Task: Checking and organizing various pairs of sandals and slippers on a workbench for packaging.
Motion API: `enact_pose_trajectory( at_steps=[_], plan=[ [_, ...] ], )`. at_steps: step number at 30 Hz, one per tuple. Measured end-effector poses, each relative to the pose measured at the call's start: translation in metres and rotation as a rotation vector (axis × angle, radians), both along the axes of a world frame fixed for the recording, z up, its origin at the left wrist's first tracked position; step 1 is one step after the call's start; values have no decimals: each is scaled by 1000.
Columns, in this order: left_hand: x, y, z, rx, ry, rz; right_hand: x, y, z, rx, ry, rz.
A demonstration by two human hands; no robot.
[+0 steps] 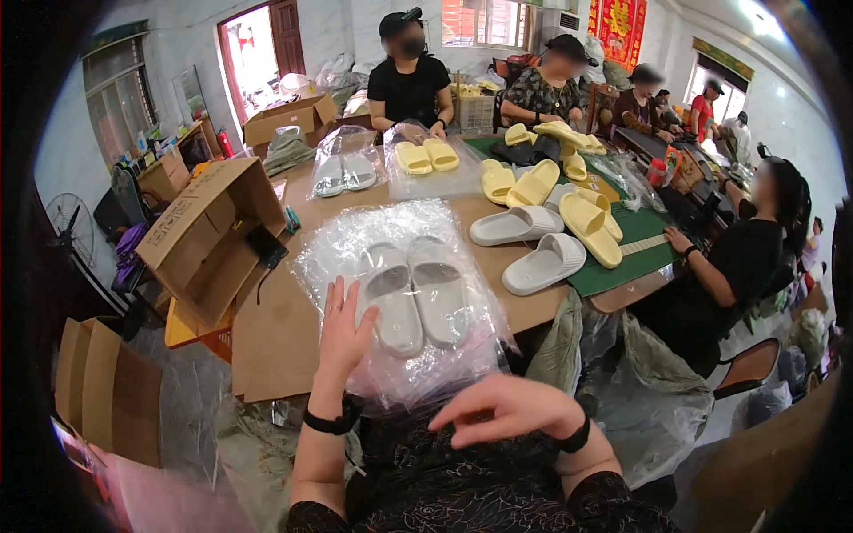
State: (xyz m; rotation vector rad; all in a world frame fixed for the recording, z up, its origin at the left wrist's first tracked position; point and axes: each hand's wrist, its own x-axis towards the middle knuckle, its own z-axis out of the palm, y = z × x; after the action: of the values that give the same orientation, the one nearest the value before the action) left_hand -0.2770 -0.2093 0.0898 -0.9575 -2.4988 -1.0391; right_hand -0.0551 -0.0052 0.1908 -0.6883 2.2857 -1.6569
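Note:
A pair of pale grey slide sandals lies side by side inside a see-through plastic bag, on top of more bags at the table's near edge. My left hand is open, fingers spread, at the left side of this bag; whether it presses on the plastic I cannot tell. In front of my body, my right hand hovers near the bag's lower right edge, holding nothing, its fingers loosely stretched leftward. Loose grey slides and yellow slides are heaped to the right.
Bagged yellow slides and bagged grey slides lie farther back. An open cardboard box stands tipped at the left. A green mat covers the table's right part. Co-workers sit at the right; one person works across the table.

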Motion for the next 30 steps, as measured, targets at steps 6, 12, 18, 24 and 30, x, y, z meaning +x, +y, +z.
enact_pose_trajectory(
  at_steps=[6,12,18,24,30],
  plan=[
    [-30,16,-54,-83,-44,21,-101,29,1,241,574,-776],
    [-21,6,-84,-2,-88,-68,-188,23,-94,698,194,-812],
    [-28,5,-97,-43,-14,-9,-210,-4,-148,766,398,-989],
    [-22,4,-94,-26,-18,-6,-223,-3,-153,733,301,-972],
    [-16,6,-89,-1,-28,11,-220,-5,-169,625,329,-1087]
  ],
)
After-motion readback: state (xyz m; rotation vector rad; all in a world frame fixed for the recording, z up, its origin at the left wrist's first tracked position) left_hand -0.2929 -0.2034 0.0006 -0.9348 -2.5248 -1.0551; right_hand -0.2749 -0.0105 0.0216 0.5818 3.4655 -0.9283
